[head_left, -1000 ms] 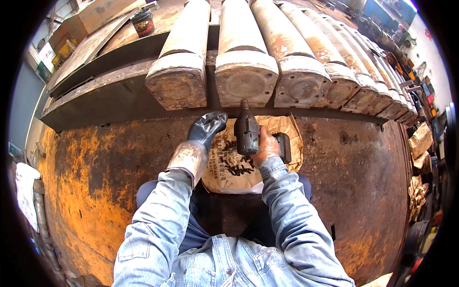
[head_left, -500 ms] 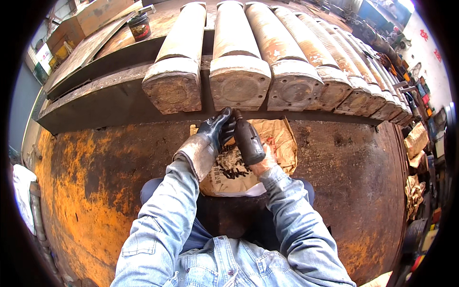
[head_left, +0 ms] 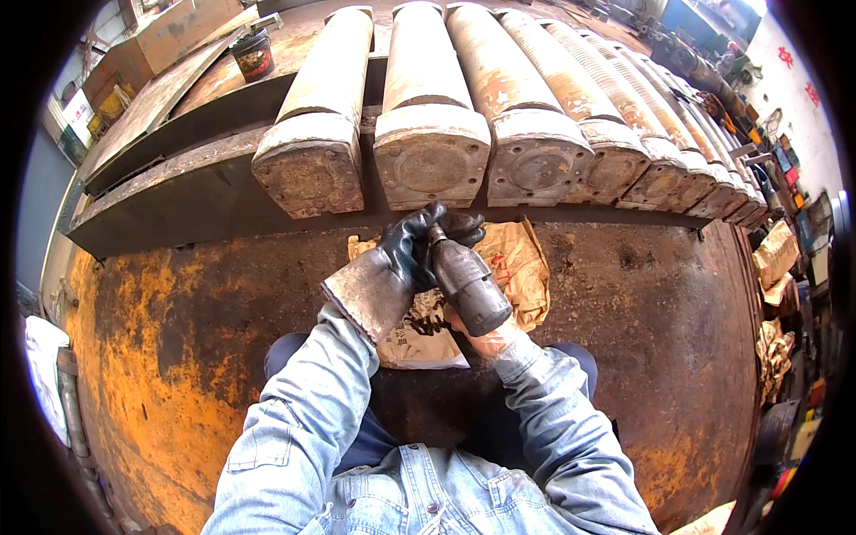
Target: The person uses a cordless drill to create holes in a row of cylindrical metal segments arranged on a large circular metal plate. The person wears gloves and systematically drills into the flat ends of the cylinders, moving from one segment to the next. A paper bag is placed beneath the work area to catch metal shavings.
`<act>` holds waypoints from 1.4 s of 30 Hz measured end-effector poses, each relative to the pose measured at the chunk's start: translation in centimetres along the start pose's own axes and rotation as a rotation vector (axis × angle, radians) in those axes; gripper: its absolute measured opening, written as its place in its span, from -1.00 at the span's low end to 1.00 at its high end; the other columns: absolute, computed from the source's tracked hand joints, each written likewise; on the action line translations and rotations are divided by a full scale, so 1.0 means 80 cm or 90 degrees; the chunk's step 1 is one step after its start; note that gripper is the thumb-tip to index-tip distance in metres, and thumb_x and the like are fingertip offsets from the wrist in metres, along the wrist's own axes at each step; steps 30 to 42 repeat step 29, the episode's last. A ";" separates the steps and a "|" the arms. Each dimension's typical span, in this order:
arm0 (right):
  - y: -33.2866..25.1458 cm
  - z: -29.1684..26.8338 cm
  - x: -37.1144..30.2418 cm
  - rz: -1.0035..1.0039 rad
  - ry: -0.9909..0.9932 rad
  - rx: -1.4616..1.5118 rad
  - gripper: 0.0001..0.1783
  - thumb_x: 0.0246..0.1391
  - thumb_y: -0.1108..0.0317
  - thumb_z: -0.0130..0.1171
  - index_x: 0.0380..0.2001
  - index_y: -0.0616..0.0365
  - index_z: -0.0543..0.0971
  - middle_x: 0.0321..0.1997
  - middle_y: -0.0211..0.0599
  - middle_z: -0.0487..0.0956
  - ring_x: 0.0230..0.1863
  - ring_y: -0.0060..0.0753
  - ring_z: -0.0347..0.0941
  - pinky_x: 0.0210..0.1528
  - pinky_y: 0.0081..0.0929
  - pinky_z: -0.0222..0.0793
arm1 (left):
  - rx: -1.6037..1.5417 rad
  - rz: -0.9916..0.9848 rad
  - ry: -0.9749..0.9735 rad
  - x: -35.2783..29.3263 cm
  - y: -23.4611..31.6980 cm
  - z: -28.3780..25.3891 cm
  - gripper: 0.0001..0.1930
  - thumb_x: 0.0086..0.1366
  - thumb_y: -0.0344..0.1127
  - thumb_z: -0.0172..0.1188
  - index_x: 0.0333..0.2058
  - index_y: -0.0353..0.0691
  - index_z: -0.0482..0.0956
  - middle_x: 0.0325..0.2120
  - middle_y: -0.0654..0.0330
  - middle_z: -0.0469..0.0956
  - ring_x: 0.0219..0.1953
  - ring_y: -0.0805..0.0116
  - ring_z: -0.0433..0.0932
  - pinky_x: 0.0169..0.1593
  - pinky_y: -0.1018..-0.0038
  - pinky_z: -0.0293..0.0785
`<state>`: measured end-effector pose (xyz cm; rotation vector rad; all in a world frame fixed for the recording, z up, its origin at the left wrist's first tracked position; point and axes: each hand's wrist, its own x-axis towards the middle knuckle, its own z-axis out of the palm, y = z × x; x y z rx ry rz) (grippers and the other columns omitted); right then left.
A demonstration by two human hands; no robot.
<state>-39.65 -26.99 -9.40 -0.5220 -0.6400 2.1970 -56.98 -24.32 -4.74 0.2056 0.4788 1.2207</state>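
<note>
A dark grey power tool (head_left: 470,283), shaped like an impact wrench with a rounded body and narrow nose, points away from me and tilts left. My left hand (head_left: 412,242) wears a black glove with a stained, pale long cuff; its fingers curl around the nose. Whether a small part is also inside that grip is hidden. My right hand (head_left: 493,341), bare, holds the tool from below near its back end; most of its fingers are out of sight under the body. Beneath both hands lies a crumpled brown paper sack (head_left: 528,276).
Ahead, a row of rusty cylinders (head_left: 432,165) with square flanged ends rests on a dark steel beam (head_left: 169,205). A rusty, orange-stained metal plate (head_left: 196,357) spreads around me. A black bucket (head_left: 253,57) stands far left; crumpled brown paper (head_left: 774,361) lies at right.
The tool's back end has swung right and toward me, so it tilts more. My gloved left hand has shifted right, its fingers reaching farther over the nose. The view has turned slightly.
</note>
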 end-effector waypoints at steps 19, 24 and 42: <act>-0.012 0.054 -0.012 -0.228 -0.044 -0.755 -0.68 0.04 0.39 0.26 -0.09 0.16 0.58 -0.28 -0.28 0.63 -0.22 -0.32 0.54 -0.11 -0.36 0.46 | 0.018 0.134 0.233 -0.023 0.026 -0.013 -0.70 0.41 -0.25 -0.02 -0.05 -0.25 0.59 -0.12 0.07 0.68 -0.20 0.27 0.66 -0.15 0.35 0.62; 0.016 0.018 0.014 -0.242 -0.091 -0.821 -0.73 0.04 0.36 0.27 -0.17 0.18 0.61 -0.32 -0.28 0.62 -0.26 -0.32 0.54 -0.14 -0.36 0.47 | 0.078 0.222 0.308 -0.005 0.043 -0.058 -0.75 0.52 -0.24 -0.12 -0.12 -0.15 0.54 -0.14 0.02 0.65 -0.13 0.22 0.66 -0.06 0.25 0.65; 0.013 0.041 0.015 -0.226 -0.091 -0.856 -0.76 0.05 0.33 0.28 -0.20 0.17 0.64 -0.35 -0.27 0.64 -0.28 -0.32 0.57 -0.15 -0.36 0.49 | -0.100 0.184 0.217 -0.038 0.047 -0.011 -0.70 0.44 -0.27 -0.01 0.07 -0.20 0.46 -0.05 -0.10 0.63 -0.03 -0.05 0.65 -0.01 0.06 0.63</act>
